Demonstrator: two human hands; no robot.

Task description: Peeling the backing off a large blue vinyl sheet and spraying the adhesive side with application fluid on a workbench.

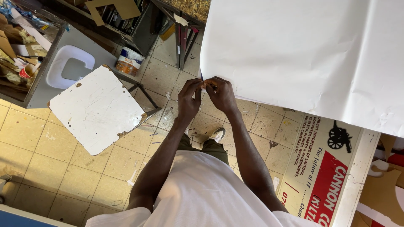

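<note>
a worn tiled floor (75,168), stained and paint-flecked, lies in daylight. a stool with a scratched white square seat (96,110) stands on it beside a grey cluttered bench (40,90); a paint tin (128,61) sits nearby.

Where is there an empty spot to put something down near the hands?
The scratched white stool top, left of the left hand, is bare. The big white sheet both hands pinch at its corner, right hand included, lies open too. Tiled floor below the stool is free. The shelf corner at far left is crowded with scraps.
</note>
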